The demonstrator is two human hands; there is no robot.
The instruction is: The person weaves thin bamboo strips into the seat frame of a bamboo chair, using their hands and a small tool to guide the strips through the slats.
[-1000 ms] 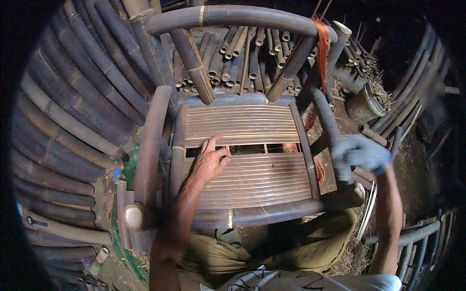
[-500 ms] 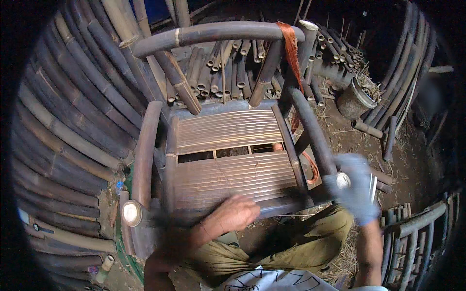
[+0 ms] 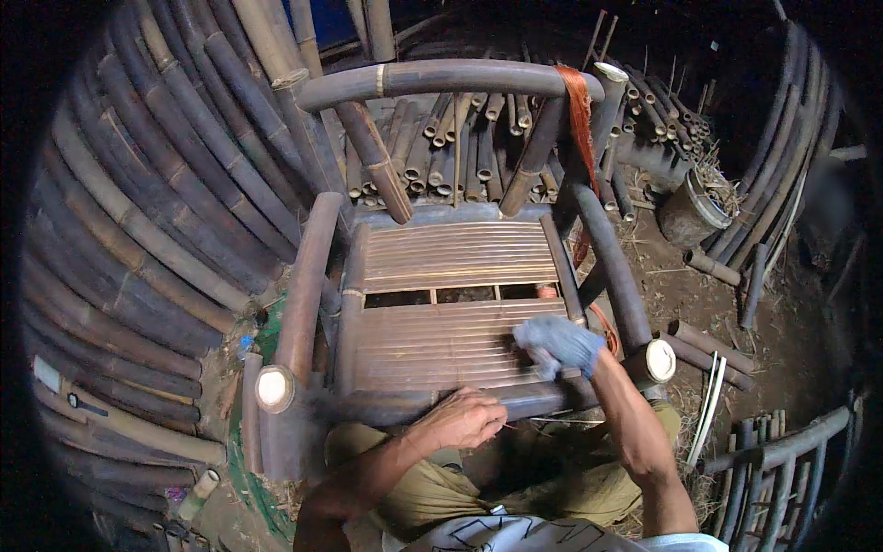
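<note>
A bamboo chair (image 3: pixel 469 66) with dark, thick poles stands before me, its back rail away from me. Its seat of thin split-bamboo slats (image 3: pixel 432 345) has an open gap across the middle. My left hand (image 3: pixel 464 419), bare, rests at the front seat rail (image 3: pixel 543 397) with its fingers pressed together; what they pinch is too small to name. Over the right part of the slats is my right hand (image 3: pixel 559 345) in a grey-blue glove, fingers curled down and slightly blurred. Anything inside them is hidden. An orange strip (image 3: pixel 577 115) hangs over the back rail.
Dark bamboo poles (image 3: pixel 156 230) line the left side. Cut bamboo lengths (image 3: pixel 460 156) are piled behind the chair. At the right are a bucket (image 3: pixel 690 210) of shavings, loose poles (image 3: pixel 708 354) on the ground and a slatted bamboo frame (image 3: pixel 782 451).
My right hand has swung left from beside the right armrest end to above the seat slats. My left hand has shifted slightly to the right and down. The view has shifted a little.
</note>
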